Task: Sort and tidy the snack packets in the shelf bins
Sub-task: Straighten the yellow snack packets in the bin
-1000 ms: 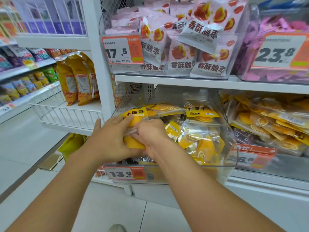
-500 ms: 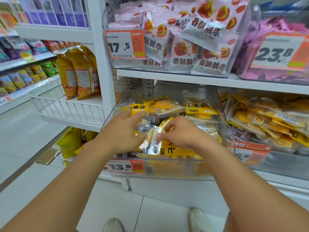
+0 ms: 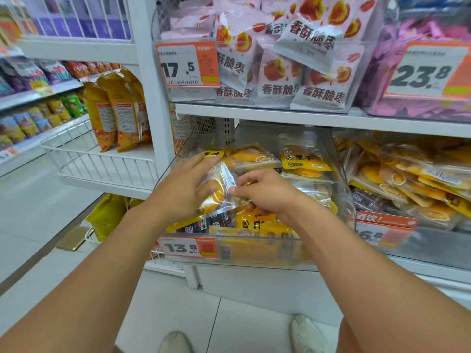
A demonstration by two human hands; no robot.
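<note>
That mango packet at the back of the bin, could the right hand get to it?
Probably yes. The right hand is already inside the open-topped bin, and nothing covers the mango packet behind it.

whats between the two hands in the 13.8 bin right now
In the head view, a clear packet of yellow dried fruit lies between them: the left hand lies against its left side and the right hand pinches its right edge.

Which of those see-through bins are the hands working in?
The clear bin tagged 13.8, on the lower shelf; both the left hand and right hand are inside it.
</note>
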